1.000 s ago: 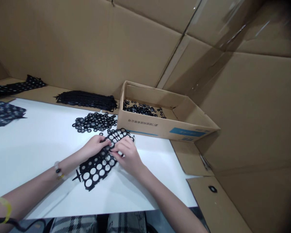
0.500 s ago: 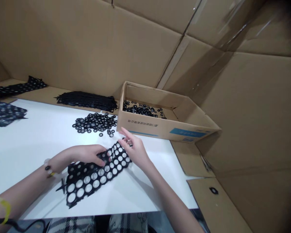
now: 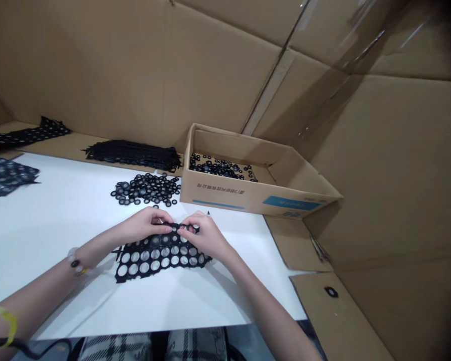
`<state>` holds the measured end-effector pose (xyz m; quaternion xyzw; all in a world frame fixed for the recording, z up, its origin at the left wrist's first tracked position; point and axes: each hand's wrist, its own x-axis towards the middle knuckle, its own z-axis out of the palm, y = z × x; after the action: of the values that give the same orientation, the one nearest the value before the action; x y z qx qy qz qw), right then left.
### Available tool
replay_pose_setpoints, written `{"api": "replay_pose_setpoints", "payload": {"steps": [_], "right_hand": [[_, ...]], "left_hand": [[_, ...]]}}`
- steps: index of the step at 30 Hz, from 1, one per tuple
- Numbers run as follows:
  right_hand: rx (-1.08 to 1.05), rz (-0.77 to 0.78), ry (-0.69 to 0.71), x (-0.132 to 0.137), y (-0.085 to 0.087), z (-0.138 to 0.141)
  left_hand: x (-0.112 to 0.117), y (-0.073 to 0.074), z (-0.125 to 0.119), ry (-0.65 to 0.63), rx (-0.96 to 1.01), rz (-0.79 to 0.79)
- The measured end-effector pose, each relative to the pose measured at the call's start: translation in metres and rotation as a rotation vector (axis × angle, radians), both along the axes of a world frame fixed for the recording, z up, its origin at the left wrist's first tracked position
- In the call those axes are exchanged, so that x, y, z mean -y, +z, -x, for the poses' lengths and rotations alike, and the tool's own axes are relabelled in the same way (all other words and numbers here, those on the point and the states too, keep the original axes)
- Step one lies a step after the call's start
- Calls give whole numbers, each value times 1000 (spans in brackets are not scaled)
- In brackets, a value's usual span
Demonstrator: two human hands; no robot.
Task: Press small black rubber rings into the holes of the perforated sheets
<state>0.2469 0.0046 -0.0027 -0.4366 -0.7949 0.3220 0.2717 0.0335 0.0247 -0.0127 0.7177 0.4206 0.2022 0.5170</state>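
Note:
Between my hands is a black rubber sheet with rows of round holes, the white table showing through the two nearer rows. Its far rows look darker, with smaller openings. My left hand pinches the far edge near the middle, thumb on top. Right beside it, my right hand grips the same edge with thumb and fingers. The fingertips of both hands nearly meet. Just beyond them lies a pile of small black rubber rings on the table.
An open cardboard box holding more black rings stands at the back right. A stack of black sheets lies along the back edge. More perforated sheets sit at far left. One black piece rests on cardboard at right. Cardboard walls surround the white table.
The sheet has turned more level and its near left end has moved away from me. Both hands have come together at its far edge, the left moving up off the sheet's middle.

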Motion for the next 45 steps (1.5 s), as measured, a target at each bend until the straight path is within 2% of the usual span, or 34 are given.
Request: {"api": "replay_pose_setpoints", "payload": {"steps": [3,8,13,16,19,22,26,31,36,38,40,45], "right_hand": [[-34,42,8,1,3,-1],[-46,95,-12,3,4,1],[-30,97,-123,3,-1,6],[-35,-109,-145,2,-5,6],[-28,-348,-198,3,-6,5],[-5,-399,-187,5,-6,5],[6,-451,-184,7,-11,7],[39,-538,-158,9,-14,10],[53,-662,-10,7,-16,11],[22,-659,80,6,-16,10],[-56,-592,121,5,-16,8],[-245,-277,-90,4,-14,7]], "left_hand": [[2,5,-2,11,3,-33],[7,10,-6,-66,18,-4],[13,10,-11,-31,155,217],[14,11,-12,37,204,306],[13,10,-11,162,225,272],[13,8,-11,215,182,203],[14,7,-14,207,136,124],[15,5,-18,290,133,112],[16,2,-20,403,125,129],[16,2,-20,385,135,151],[16,3,-19,310,148,150],[15,8,-17,59,127,114]]}}
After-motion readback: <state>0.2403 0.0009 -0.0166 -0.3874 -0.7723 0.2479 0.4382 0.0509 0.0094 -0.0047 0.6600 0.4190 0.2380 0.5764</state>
